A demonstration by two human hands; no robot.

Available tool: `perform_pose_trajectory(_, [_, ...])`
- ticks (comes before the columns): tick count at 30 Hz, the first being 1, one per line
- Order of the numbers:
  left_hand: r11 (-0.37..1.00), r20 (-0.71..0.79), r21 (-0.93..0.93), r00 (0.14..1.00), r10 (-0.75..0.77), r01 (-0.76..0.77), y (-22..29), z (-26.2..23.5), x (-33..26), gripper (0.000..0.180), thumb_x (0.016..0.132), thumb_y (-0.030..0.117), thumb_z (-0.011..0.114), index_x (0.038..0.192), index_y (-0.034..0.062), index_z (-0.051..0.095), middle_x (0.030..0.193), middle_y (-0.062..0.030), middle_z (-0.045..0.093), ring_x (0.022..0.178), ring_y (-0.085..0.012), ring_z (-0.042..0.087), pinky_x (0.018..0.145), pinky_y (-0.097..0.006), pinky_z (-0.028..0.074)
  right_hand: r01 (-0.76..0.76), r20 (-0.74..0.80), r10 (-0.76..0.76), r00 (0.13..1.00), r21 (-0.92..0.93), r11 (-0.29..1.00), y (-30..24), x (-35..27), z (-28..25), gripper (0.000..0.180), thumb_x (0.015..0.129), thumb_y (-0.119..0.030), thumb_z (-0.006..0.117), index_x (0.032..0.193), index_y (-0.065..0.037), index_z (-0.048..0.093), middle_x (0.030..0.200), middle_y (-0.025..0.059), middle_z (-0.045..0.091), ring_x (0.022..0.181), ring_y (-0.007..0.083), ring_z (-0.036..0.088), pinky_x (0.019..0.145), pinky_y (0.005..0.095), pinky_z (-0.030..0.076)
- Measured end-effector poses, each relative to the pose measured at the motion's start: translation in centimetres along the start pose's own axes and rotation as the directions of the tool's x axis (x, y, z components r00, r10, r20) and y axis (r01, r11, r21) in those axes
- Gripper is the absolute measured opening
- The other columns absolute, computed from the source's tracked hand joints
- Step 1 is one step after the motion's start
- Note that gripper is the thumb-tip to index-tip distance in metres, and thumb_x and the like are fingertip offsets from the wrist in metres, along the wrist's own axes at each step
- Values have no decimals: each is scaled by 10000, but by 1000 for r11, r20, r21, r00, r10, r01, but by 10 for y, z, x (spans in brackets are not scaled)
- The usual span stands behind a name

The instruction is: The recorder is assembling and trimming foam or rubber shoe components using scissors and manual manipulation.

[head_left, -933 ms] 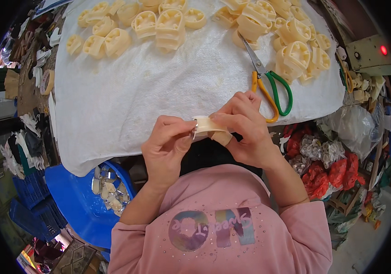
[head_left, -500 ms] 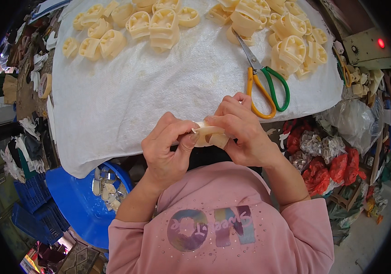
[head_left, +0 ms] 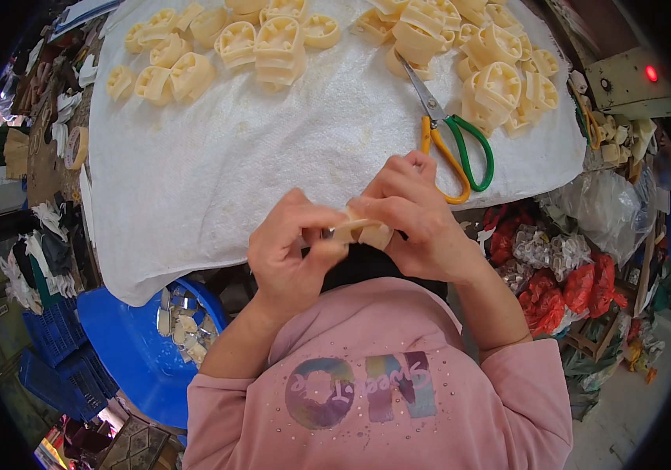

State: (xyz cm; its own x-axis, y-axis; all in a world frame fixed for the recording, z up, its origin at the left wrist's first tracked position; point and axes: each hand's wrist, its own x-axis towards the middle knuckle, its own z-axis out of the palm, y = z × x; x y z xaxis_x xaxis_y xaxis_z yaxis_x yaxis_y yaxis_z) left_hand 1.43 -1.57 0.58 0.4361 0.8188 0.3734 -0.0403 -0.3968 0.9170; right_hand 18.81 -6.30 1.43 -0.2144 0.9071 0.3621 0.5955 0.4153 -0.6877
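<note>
Just past the near edge of the cloth-covered table, a cream-coloured moulded piece (head_left: 363,229) is held between my two hands. My left hand (head_left: 292,243) pinches its left end with thumb and fingers; a small dark bit shows at that pinch, too blurred to name. My right hand (head_left: 414,218) grips the other end, thumb below and fingers curled over the top. Beyond the right hand lie scissors (head_left: 439,117) with one yellow and one green handle, their blades partly spread and the tips against a pile of similar cream pieces (head_left: 496,90).
A white woven cloth (head_left: 218,157) covers the table. More cream pieces (head_left: 279,51) sit along its far side. A blue basin (head_left: 128,345) with metallic and cream bits stands low at left. Red plastic bags (head_left: 543,301) and clear bags crowd the lower right.
My left thumb and fingers have shifted on the piece's left end, covering more of it. My right hand keeps its hold. The scissors and piles stay in place.
</note>
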Motion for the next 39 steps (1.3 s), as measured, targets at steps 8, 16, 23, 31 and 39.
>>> perform_pose_trajectory(8, [799, 43, 404, 882, 469, -445, -2, -9, 3, 291, 593, -11, 757, 855, 54, 650, 743, -24, 510, 673, -206, 504, 598, -287, 394, 149, -126, -179, 976, -212, 966, 0, 5, 3, 271, 640, -80, 670, 898, -140, 617, 894, -15, 546, 909, 212, 496, 779, 414, 272])
perform_pose_trajectory(16, [789, -21, 507, 911, 413, -346, -6, -27, -1, 332, 550, -105, 694, 841, 40, 628, 705, -41, 496, 680, -229, 501, 605, -329, 408, 46, -142, -52, 989, -45, 998, -11, 14, -12, 390, 669, -301, 740, 1005, -137, 629, 1341, 178, 375, 1208, 328, 353, 924, 429, 298])
perform_pose_trajectory(23, [842, -93, 405, 900, 426, -357, -4, -18, 0, 351, 599, -105, 677, 895, 61, 585, 820, -83, 487, 741, -265, 536, 654, -370, 443, -163, -250, 560, 790, 795, 585, -11, -16, 31, 450, 859, -200, 622, 1226, -14, 442, 1122, 111, 527, 1018, 179, 513, 838, 293, 410])
perform_pose_trajectory(31, [861, 135, 249, 896, 422, -443, -6, -9, -11, 250, 674, -90, 624, 876, 18, 522, 989, -163, 569, 788, -281, 587, 681, -382, 502, -213, -77, 664, 744, 914, 345, -21, -24, 27, 222, 936, -160, 488, 1077, 11, 500, 1017, 132, 595, 969, 226, 606, 848, 345, 504])
perform_pose_trajectory(39, [777, 205, 466, 906, 371, -424, 2, 1, -10, 193, 635, -17, 623, 792, 24, 517, 913, -133, 548, 651, -225, 535, 523, -325, 377, -269, -8, 673, 740, 913, 307, -29, -20, 25, 216, 934, -120, 456, 1063, 28, 547, 1042, 101, 624, 879, 94, 557, 760, 255, 469])
